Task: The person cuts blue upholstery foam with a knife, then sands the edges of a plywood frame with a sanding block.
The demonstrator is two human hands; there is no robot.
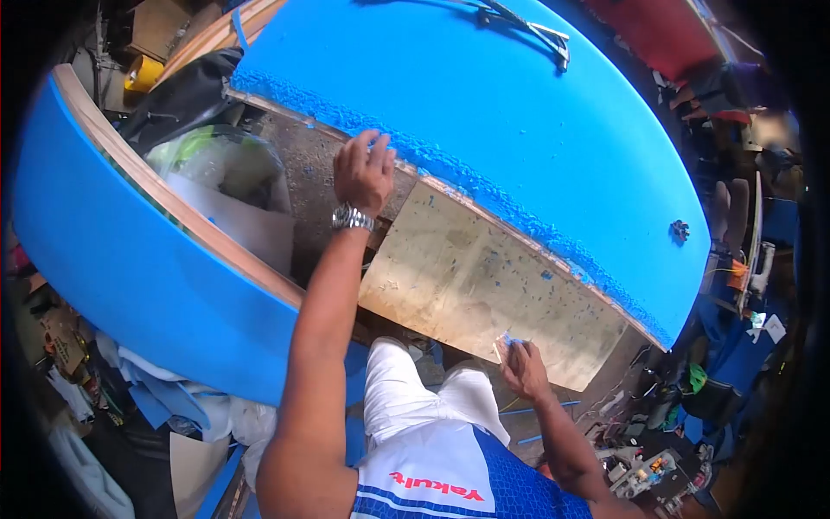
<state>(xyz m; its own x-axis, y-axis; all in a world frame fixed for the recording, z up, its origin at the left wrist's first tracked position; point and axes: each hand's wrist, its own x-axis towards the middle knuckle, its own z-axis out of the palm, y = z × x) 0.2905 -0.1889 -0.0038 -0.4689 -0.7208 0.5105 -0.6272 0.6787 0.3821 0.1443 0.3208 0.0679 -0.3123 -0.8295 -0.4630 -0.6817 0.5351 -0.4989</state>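
A large blue panel [484,112] lies in front of me, with a rough, crumbly blue strip along its near wooden edge. My left hand [364,173], a metal watch on its wrist, is over that edge with its fingers spread and fingertips at the rough strip. My right hand [525,372] is closed around a small pale piece [498,349] with a bit of blue at its tip; I cannot tell its kind. It is over the near edge of a beige board [458,268], which is flecked with blue crumbs and lies against the panel's edge.
A curved blue piece with a wooden rim [164,251] stands on my left. A plastic bag [225,164] sits behind it. Dark metal arms [527,35] and a small dark knob [680,231] rest on the panel. Clutter [657,471] covers the floor at right.
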